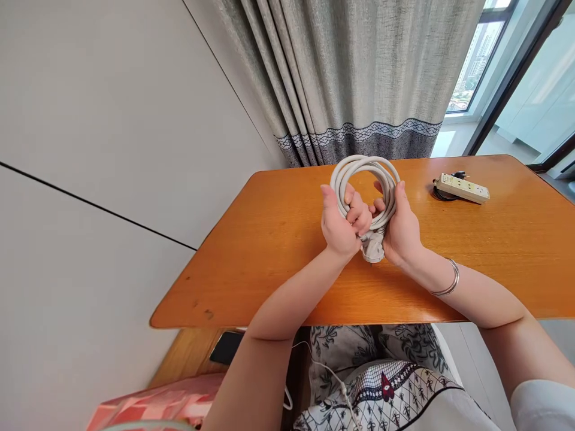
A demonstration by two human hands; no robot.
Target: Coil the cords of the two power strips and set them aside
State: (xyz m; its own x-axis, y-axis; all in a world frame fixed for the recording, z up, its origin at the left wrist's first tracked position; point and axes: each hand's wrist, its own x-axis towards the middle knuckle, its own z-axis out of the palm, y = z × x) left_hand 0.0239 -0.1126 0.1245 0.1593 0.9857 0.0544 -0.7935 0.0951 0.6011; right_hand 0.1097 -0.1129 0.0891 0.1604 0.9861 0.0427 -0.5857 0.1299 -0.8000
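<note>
A coiled white power cable [359, 166] is held above the wooden table, its loops forming a ring. Its plug [372, 246] hangs at the bottom of the coil, between my wrists. My left hand [344, 218] is closed around the left side of the loops, thumb pointing up. On the opposite side my right hand [399, 221] grips the coil, with fingertips showing inside the ring and the thumb on the outer edge. A silver bracelet [450, 278] circles my right wrist.
On the orange-brown table [260, 239], a white power strip [462, 188] with a dark cord lies at the far right. A grey curtain [359, 72] hangs behind the table, and a white wall [112, 131] borders the left. Below the edge are a dark phone-like slab [226, 347] and pink plastic [157, 401].
</note>
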